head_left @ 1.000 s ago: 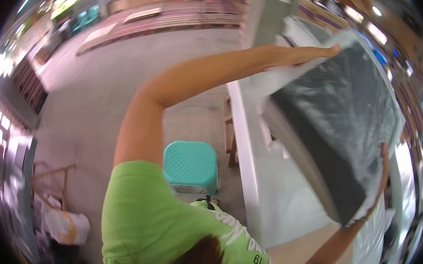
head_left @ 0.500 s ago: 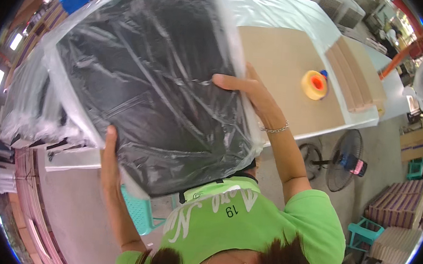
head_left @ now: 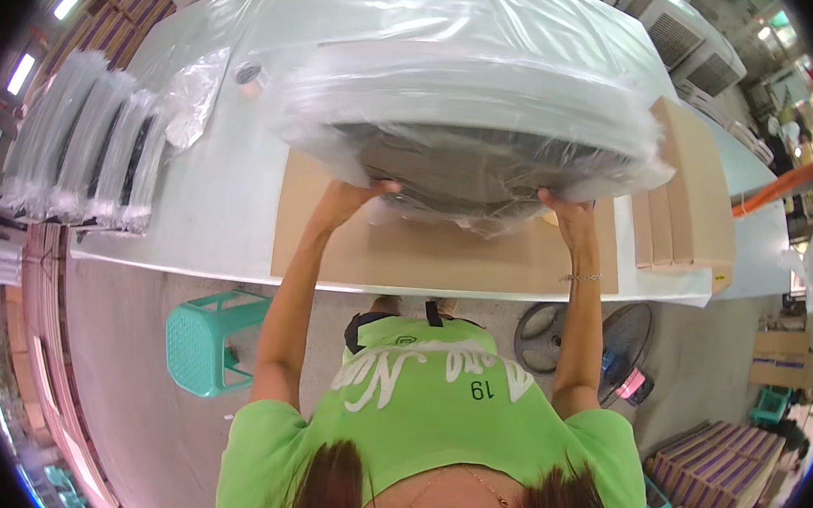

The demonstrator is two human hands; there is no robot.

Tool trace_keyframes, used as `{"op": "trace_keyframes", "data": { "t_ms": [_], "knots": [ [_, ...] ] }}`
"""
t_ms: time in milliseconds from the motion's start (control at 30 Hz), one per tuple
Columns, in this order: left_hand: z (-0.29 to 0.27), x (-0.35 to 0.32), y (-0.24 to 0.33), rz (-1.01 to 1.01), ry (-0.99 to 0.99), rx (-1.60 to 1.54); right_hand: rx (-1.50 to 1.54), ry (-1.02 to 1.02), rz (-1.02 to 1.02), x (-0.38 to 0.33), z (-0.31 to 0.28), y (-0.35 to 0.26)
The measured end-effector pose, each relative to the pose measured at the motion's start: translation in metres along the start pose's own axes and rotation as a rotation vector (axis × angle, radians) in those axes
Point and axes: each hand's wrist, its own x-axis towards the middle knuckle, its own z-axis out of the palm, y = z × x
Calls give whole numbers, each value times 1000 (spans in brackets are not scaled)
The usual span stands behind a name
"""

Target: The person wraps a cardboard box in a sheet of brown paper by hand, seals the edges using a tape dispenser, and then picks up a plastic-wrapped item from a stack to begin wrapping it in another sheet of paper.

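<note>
Got both hands on a dark panel in cloudy plastic wrap (head_left: 476, 154), left hand (head_left: 348, 202) near its left end, right hand (head_left: 574, 218) near its right. Holding on with thumbs up against the near dark side, arms spread fairly wide. Can't see the rest of the fingers (tucked under or behind, at a guess).

Lies straight ahead of both hands, right at the thumbs, and stretches left to right, long axis roughly parallel to the near edge of the tabletop (head_left: 207, 238). Can't really call either hand nearer, being set in about evenly from the two ends. Points one end left, one end right, and turns the dark side back toward the green shirt (head_left: 423, 408), paler wrap farther off. Looks tilted rather than flat.

Sits over the back part of a brown cardboard sheet (head_left: 349, 254); can't tell about contact underneath. Going further out, gets a row of wrapped slabs (head_left: 90, 148) at the left, plus crumpled clear plastic (head_left: 194, 99) and a small roll (head_left: 248, 77). Off the right end, just beside the panel, shows some folded cartons (head_left: 693, 195). Down below, has a teal stool (head_left: 196, 344) left and a fan (head_left: 627, 333) right.
</note>
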Motion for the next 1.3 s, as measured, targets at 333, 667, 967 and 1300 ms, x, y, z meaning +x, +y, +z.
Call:
{"op": "trace_keyframes", "data": {
  "t_ms": [333, 667, 967, 1300],
  "knots": [
    [-19, 29, 101, 24, 16, -535, -108, 90, -148, 54, -39, -23],
    [30, 47, 164, 232, 360, -336, 136, 79, -359, 49, 70, -150],
    [-17, 28, 76, -150, -46, -162, 669, -245, -256, 59, 15, -127],
    [27, 33, 61, -110, 27, -333, 549, -41, 80, 89, -21, -14]
  ]
}}
